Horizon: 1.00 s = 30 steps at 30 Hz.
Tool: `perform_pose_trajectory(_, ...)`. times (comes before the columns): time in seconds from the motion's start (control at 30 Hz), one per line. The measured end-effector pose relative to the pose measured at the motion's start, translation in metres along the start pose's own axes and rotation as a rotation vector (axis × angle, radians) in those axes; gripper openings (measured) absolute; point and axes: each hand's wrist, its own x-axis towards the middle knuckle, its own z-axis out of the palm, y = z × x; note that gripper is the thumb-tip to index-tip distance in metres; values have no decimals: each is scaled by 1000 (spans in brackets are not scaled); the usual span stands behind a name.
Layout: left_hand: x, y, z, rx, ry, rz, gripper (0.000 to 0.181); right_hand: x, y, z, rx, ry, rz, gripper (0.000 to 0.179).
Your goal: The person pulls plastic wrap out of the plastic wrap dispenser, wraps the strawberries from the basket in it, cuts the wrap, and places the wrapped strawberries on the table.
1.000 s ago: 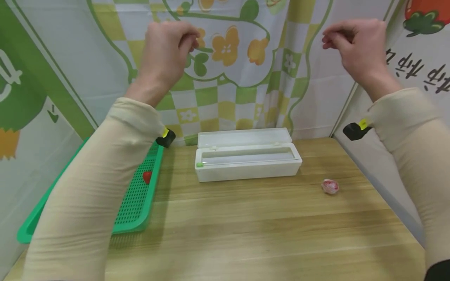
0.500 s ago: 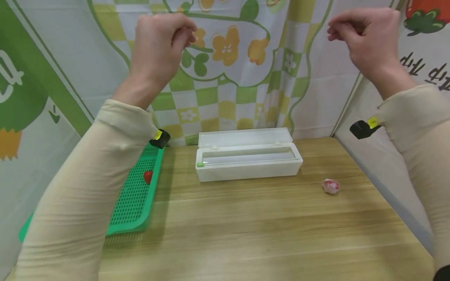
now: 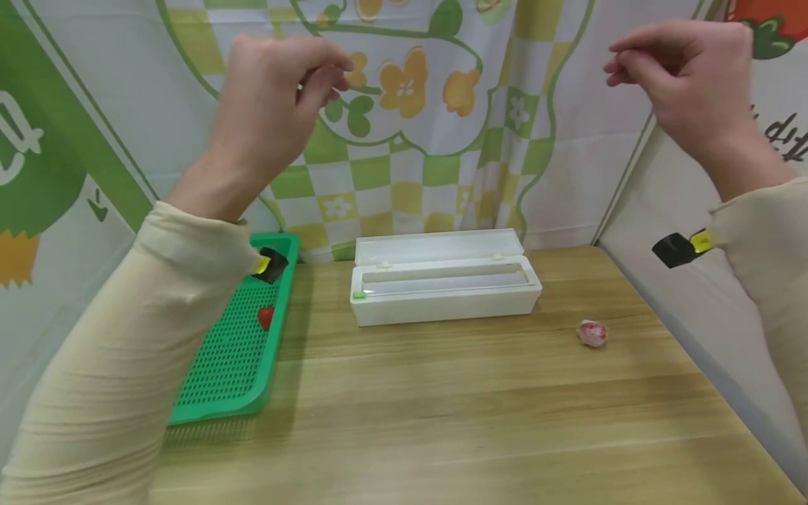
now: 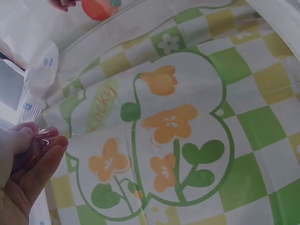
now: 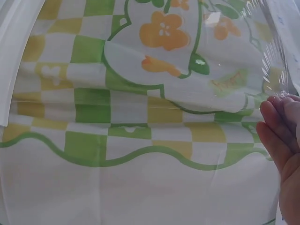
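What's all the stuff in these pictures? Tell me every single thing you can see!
table: one, brown, bottom
curtain: one, green-yellow-white, back
side panels: two, multicoloured, left and right
basket: one, green, table's left
red thing: one, red, in the basket
open lidded box: one, white, table's back middle
tab: one, green, box's left front
wrapped ball: one, pinkish, table's right
clear film: one, colourless, before the curtain
wrist devices: two, black-yellow, one per arm
sleeves: two, cream, both sides
left grip: one, bare, upper left, pinching film
right grip: one, bare, upper right, pinching film
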Motion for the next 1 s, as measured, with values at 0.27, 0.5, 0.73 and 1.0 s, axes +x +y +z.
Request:
perform_pose_trajectory(0.27,-25,8,-12,-7,-19,137,26,-28,-2,-19,-3,-6,-77,21)
perform_pose_trajectory(0.5,-52,13,-23,17,-13,325,26,-55,-2,-32,23,-41,-174,21)
perform_pose_trajectory(0.73,-86,20,-27,-85,10,457,18,-81,0,-50,19,-172,-243,18)
perform_pose_trajectory(1.0,-137,7,-16,-272,36,574,31,-113,16,-64,372,-348,-367,24)
